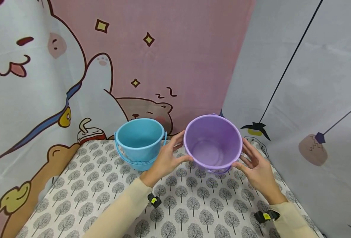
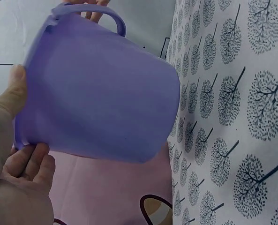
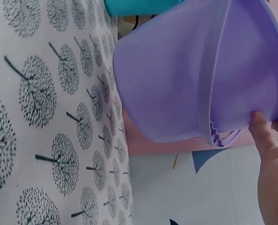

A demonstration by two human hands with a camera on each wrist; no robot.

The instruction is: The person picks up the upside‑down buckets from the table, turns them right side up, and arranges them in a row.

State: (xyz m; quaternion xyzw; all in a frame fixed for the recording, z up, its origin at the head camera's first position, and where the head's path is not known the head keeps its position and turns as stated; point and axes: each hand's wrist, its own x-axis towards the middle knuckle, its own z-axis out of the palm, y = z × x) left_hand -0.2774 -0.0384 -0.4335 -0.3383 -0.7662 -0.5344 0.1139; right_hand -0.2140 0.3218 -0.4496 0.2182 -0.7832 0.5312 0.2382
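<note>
A purple bucket [image 1: 212,142] is held between both hands, its mouth tilted toward the head camera. My left hand [image 1: 169,157] grips the rim on the left, thumb in front and fingers behind; the left wrist view shows the bucket's smooth outer wall [image 2: 101,89]. On the opposite side, my right hand [image 1: 257,168] holds the rim in the same way. The bucket's purple handle [image 3: 209,75] lies across its side in the right wrist view. To the left, a blue bucket [image 1: 139,142] stands upright on the table, its handle lowered toward the front.
A white cloth with grey tree prints [image 1: 178,208] covers the table [image 2: 232,112]. Behind it hangs a pink curtain [image 1: 187,59] with cartoon animals, and a pale grey one [image 1: 318,72] rises along the right side.
</note>
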